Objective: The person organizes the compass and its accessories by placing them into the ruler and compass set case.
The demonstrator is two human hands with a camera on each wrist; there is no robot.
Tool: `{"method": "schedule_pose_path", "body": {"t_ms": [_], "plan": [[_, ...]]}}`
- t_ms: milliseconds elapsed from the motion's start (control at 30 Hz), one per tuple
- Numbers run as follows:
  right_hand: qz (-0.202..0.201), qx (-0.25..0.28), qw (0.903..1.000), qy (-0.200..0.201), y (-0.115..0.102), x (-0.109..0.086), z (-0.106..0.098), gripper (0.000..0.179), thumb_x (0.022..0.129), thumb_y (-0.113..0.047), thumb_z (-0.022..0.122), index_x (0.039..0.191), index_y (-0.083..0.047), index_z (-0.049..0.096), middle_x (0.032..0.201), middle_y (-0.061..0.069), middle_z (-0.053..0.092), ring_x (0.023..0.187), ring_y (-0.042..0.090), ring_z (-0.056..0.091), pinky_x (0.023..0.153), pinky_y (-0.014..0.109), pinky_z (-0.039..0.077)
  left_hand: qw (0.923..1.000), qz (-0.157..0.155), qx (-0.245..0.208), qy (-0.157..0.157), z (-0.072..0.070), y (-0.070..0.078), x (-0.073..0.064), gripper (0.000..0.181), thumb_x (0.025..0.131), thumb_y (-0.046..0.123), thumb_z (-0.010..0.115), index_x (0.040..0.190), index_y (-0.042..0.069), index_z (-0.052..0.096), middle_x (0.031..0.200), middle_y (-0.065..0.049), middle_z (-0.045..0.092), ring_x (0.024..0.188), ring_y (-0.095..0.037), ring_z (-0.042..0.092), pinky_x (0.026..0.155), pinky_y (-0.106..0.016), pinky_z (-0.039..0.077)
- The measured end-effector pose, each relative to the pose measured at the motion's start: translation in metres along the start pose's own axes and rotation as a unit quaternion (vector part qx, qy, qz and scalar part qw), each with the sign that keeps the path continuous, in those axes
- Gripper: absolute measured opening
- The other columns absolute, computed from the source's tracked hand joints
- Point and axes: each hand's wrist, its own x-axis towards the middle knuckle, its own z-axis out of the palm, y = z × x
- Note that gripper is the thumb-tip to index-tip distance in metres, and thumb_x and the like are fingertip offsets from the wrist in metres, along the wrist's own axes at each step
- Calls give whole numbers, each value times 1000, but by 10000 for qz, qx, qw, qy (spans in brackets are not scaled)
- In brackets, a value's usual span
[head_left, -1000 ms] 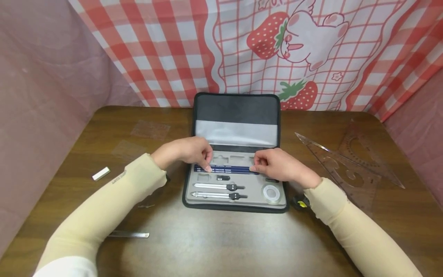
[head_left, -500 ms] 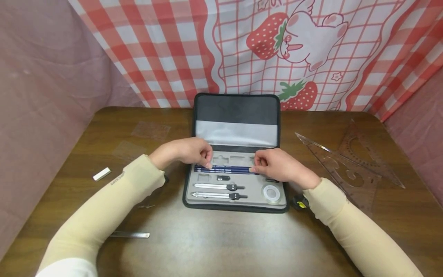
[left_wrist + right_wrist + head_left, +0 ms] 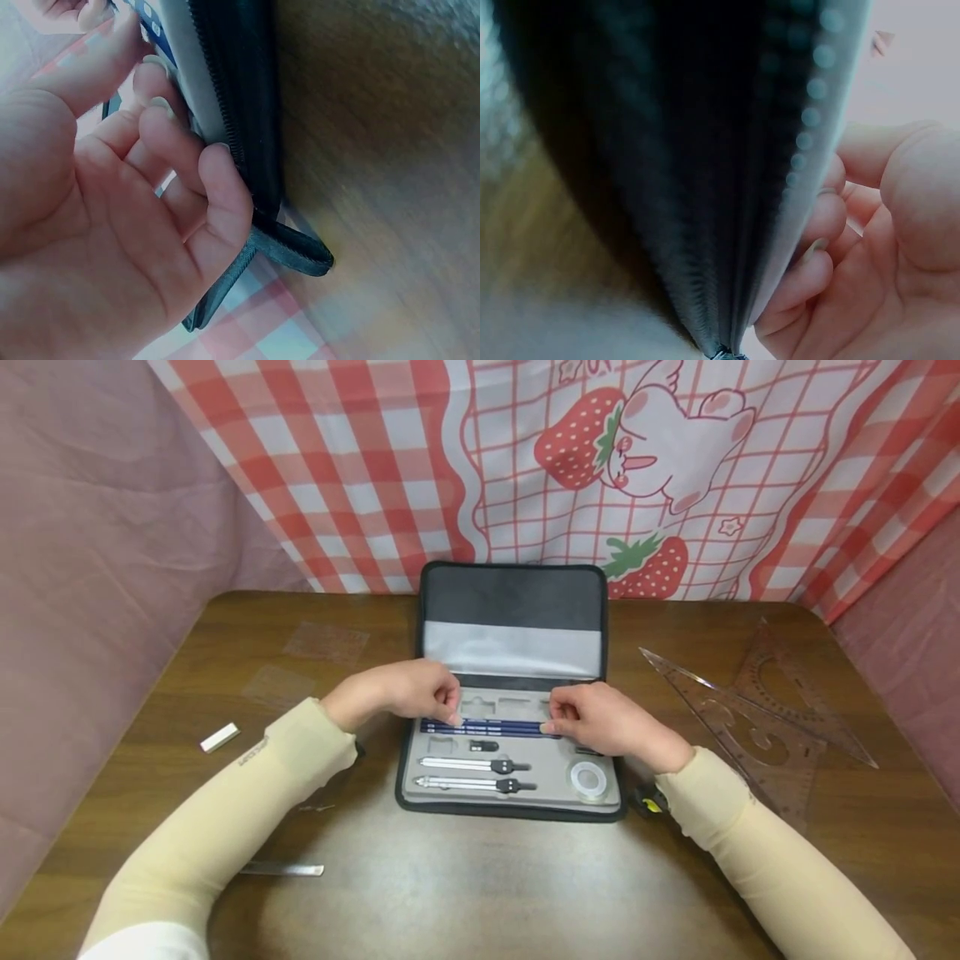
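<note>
An open black zip case [image 3: 513, 812] with a grey foam insert lies on the table in the head view. Dark blue pencils [image 3: 502, 727] lie side by side across its middle. My left hand [image 3: 422, 687] pinches them near their left end, and my right hand [image 3: 600, 717] does so near the right end. Below the pencils, the insert holds a small black piece [image 3: 483, 746], two compasses [image 3: 459, 763] and a pale round disc [image 3: 588, 779]. In the wrist views, the left hand [image 3: 112, 195] and right hand [image 3: 862, 262] curl beside the case's zipped edge; the right fingertips are partly hidden.
Clear set squares [image 3: 757, 735] overlap on the right. A black and yellow object [image 3: 650, 798] sits beside the case, partly under the right sleeve. Leftward lie a white eraser [image 3: 219, 737], a metal strip [image 3: 288, 869] and thin clear sheets [image 3: 326, 642]. A checked cloth [image 3: 360, 460] hangs behind.
My left thumb has shifted slightly up and to the right on the pencils. The right hand and the case stay almost where they were.
</note>
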Motion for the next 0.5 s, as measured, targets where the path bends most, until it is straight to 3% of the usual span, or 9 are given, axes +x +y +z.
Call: {"method": "schedule_pose_path", "body": {"t_ms": [200, 500], "plan": [[2, -35, 10000, -25, 1, 0, -1, 25, 93, -28, 72, 77, -18, 55, 60, -6, 43, 55, 12, 42, 56, 30, 33, 9999, -106, 17, 27, 0, 1, 1, 26, 83, 32, 83, 76, 15, 63, 68, 0, 53, 68, -17, 51, 65, -29, 40], [-119, -135, 9995, -241, 1, -2, -1, 29, 91, -37, 74, 77, -20, 55, 61, -8, 45, 57, 10, 45, 56, 30, 35, 9999, -112, -107, -4, 0, 2, 2, 26, 83, 29, 82, 70, 15, 64, 61, 2, 49, 62, -14, 47, 62, -28, 38]]}}
